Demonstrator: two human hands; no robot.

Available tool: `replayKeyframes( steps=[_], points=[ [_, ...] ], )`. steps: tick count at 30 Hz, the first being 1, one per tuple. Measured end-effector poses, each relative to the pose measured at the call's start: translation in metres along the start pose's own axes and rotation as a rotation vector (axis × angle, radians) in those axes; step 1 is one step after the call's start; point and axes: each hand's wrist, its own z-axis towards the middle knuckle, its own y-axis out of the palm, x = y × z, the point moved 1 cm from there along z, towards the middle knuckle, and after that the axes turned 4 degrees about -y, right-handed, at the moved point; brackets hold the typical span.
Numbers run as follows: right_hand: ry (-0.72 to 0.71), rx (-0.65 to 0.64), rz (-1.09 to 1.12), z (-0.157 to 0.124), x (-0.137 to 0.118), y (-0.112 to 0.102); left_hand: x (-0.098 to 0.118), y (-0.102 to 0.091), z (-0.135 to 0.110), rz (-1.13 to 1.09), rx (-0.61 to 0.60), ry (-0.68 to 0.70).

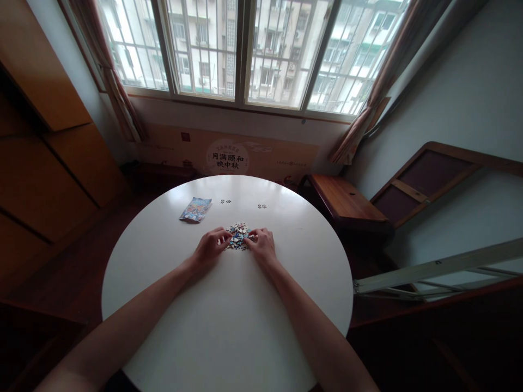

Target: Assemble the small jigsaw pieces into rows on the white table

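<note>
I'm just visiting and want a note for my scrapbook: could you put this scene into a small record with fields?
Surface: round white table
Centre: pile of jigsaw pieces
Left hand: fingertips at the pile's left side
Right hand: fingertips at its right side
Piece in either grip: cannot tell
Set apart: two small groups of pieces, beyond the pile
Packet: colourful, beyond the left hand
Background: barred window

left hand [210,244] and right hand [263,245] are bare, like both slender forearms [159,296].
</note>
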Motion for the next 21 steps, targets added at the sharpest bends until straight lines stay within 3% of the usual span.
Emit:
replayKeyframes(
  steps=[7, 13, 21],
  points=[
    [-0.136, 0.094, 0.149, -0.004, -0.009, -0.006, 0.003, -0.001, 0.0, -0.03, -0.02, 0.01],
    [-0.358, 0.027, 0.406, -0.01, -0.02, 0.002, 0.002, 0.001, -0.002, -0.062, -0.039, 0.044],
    [-0.32, 0.007, 0.526, -0.009, -0.017, 0.01, 0.003, 0.001, -0.002, -0.066, -0.03, 0.07]
  ],
)
